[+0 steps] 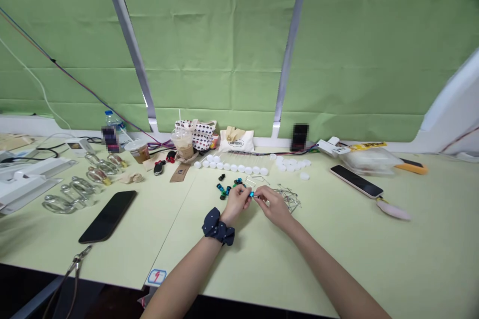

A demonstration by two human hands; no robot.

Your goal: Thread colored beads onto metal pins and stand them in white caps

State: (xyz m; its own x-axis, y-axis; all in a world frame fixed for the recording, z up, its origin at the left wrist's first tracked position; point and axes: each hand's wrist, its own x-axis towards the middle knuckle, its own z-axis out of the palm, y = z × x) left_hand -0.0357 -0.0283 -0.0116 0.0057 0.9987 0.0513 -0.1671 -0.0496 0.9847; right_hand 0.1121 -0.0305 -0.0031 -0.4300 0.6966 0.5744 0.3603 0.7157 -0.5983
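Note:
Over the middle of the table, my left hand and my right hand meet fingertip to fingertip. A small shiny blue piece shows between them, pinched by my left thumb and fingers. My right fingers are pinched at its right side; what they grip is too small to make out. Just behind my left hand lies a loose group of small blue, green and black pieces. Beside my right hand is a pile of thin bent metal wire pieces. More bent wires lie behind my fingers.
White round caps stand in rows behind the hands. Two phones lie left and right. Clear glass bottles, a drink cup and a key fob are leftward. A plastic container sits back right.

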